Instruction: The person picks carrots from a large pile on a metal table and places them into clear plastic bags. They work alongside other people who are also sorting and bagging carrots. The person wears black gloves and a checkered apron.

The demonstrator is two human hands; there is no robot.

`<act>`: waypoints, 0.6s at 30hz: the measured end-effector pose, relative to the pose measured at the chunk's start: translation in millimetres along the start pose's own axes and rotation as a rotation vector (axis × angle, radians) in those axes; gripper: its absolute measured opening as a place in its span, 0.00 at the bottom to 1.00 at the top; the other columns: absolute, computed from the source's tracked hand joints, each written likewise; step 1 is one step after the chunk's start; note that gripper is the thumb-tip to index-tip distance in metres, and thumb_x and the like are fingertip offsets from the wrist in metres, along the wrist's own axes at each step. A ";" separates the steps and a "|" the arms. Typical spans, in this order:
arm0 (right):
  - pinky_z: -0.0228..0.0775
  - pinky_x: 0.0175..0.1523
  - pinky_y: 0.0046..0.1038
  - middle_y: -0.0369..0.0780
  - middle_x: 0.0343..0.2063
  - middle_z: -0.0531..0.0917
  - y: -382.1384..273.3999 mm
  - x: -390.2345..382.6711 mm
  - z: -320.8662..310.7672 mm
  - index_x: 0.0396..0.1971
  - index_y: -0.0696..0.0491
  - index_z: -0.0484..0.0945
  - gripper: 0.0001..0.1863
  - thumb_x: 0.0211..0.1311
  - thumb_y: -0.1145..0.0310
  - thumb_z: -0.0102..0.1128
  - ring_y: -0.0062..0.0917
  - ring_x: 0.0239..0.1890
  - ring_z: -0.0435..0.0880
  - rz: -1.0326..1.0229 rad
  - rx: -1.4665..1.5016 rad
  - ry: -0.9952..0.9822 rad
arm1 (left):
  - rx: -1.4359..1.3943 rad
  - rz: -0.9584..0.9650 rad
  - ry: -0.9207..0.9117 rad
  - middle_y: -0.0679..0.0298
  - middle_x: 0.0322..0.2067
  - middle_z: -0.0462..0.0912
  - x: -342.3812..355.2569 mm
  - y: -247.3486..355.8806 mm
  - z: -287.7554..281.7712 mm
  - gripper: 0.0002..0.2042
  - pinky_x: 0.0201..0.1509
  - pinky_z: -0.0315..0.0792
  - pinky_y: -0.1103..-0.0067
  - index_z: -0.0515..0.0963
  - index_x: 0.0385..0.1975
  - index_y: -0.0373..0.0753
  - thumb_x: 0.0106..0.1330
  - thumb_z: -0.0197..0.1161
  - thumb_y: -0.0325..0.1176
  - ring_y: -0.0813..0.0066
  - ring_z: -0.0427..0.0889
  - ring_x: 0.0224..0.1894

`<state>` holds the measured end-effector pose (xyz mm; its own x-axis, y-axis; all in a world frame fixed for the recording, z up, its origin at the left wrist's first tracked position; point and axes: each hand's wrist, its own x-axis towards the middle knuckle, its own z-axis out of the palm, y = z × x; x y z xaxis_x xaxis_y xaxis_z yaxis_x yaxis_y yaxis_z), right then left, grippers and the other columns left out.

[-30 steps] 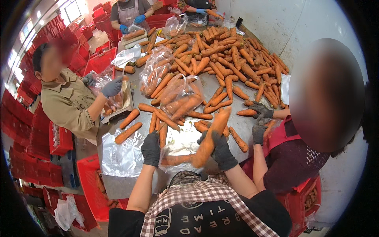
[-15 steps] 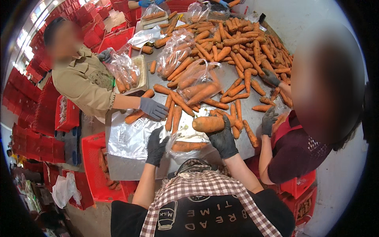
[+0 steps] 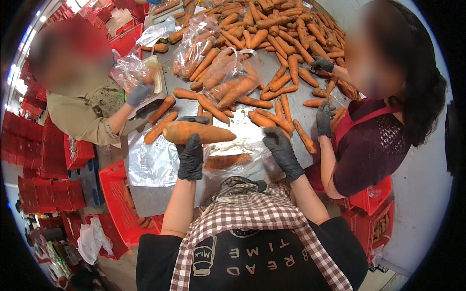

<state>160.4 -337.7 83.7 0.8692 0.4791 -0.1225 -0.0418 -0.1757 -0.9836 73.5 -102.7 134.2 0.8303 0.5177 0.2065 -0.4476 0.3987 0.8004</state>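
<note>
My left hand [image 3: 191, 157], in a black glove, is closed around a large thick carrot [image 3: 199, 133] and holds it level above the table. Below it lies a clear plastic bag [image 3: 242, 167] with one carrot [image 3: 227, 161] inside. At the bag's right edge is my right hand [image 3: 283, 153], also black-gloved, with fingers half bent and apart and no carrot in it. Whether its fingertips touch the film is not clear. Beyond my hands stands a filled bag of carrots [image 3: 233, 85], with loose carrots [image 3: 262, 118] around it.
A big carrot heap [image 3: 291, 34] covers the far side of the metal table [image 3: 170, 203]. Flat plastic bags [image 3: 153, 157] lie at left. One co-worker [image 3: 82, 116] handles a bag by a scale at left; another [image 3: 369, 126] reaches in from the right. Red crates [image 3: 114, 203] stand below the table.
The large carrot has passed from my right hand to my left and moved left. My right hand has let go of it. The left co-worker's hand has drawn back to their bag.
</note>
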 end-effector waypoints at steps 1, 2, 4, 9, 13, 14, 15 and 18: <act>0.63 0.52 0.29 0.45 0.45 0.73 1.2 -0.9 -3.1 0.47 0.60 0.67 0.23 0.53 0.65 0.58 0.30 0.47 0.71 -0.064 -0.244 0.178 | -0.012 -0.006 -0.024 0.59 0.41 0.73 2.8 5.2 -1.7 0.25 0.51 0.68 0.74 0.65 0.44 0.35 0.48 0.67 0.36 0.69 0.73 0.44; 0.61 0.54 0.32 0.48 0.46 0.71 3.4 -4.7 -4.9 0.49 0.61 0.64 0.30 0.50 0.59 0.62 0.34 0.49 0.70 -0.162 -0.531 0.266 | 0.027 -0.037 -0.053 0.60 0.39 0.75 0.4 5.6 -0.4 0.26 0.50 0.69 0.75 0.65 0.43 0.36 0.46 0.69 0.37 0.70 0.74 0.42; 0.61 0.53 0.34 0.48 0.46 0.71 10.6 -2.6 2.6 0.49 0.61 0.63 0.32 0.48 0.57 0.62 0.36 0.49 0.70 -0.212 -0.876 0.371 | 0.366 -0.145 -0.252 0.62 0.37 0.75 -7.2 -4.7 -1.2 0.25 0.49 0.69 0.75 0.67 0.42 0.37 0.46 0.69 0.38 0.71 0.75 0.40; 0.66 0.46 0.37 0.51 0.40 0.72 67.0 15.6 -2.8 0.45 0.61 0.65 0.27 0.48 0.60 0.59 0.41 0.44 0.72 -0.057 -0.934 0.177 | 0.994 -0.229 -0.722 0.63 0.37 0.77 -25.4 -52.5 15.8 0.23 0.46 0.68 0.74 0.73 0.39 0.40 0.42 0.71 0.37 0.68 0.75 0.41; 0.68 0.33 0.38 0.45 0.28 0.77 27.7 1.3 1.4 0.36 0.54 0.70 0.12 0.53 0.65 0.52 0.40 0.29 0.77 -0.055 -0.892 0.235 | 1.332 -0.271 -0.981 0.54 0.32 0.78 -10.1 -100.8 -9.2 0.19 0.42 0.68 0.72 0.75 0.36 0.41 0.46 0.65 0.44 0.59 0.76 0.38; 0.68 0.33 0.37 0.44 0.26 0.78 24.2 -3.5 3.3 0.35 0.52 0.72 0.10 0.55 0.65 0.50 0.39 0.28 0.77 -0.131 -0.866 0.262 | 1.302 -0.267 -0.948 0.52 0.30 0.78 -7.8 -112.9 -15.6 0.19 0.39 0.69 0.70 0.76 0.33 0.39 0.43 0.66 0.44 0.58 0.77 0.36; 0.68 0.33 0.37 0.44 0.26 0.78 20.5 -8.4 5.4 0.35 0.52 0.72 0.10 0.55 0.65 0.50 0.39 0.28 0.77 -0.143 -0.849 0.253 | 1.324 -0.248 -0.952 0.52 0.31 0.78 -7.9 -115.7 -15.2 0.19 0.39 0.69 0.70 0.75 0.32 0.39 0.44 0.66 0.44 0.57 0.77 0.36; 0.69 0.33 0.36 0.46 0.27 0.78 20.3 -20.0 7.9 0.39 0.52 0.72 0.12 0.55 0.65 0.51 0.39 0.30 0.78 -0.243 -0.782 0.262 | 1.426 -0.375 -1.012 0.52 0.31 0.78 -6.1 -131.7 -18.1 0.20 0.41 0.68 0.68 0.75 0.33 0.38 0.45 0.65 0.45 0.54 0.76 0.35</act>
<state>138.2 -344.1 65.2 0.8999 0.3829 0.2088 0.4279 -0.6822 -0.5929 121.3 -144.6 17.4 0.9159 -0.2764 -0.2911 -0.0568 -0.8072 0.5875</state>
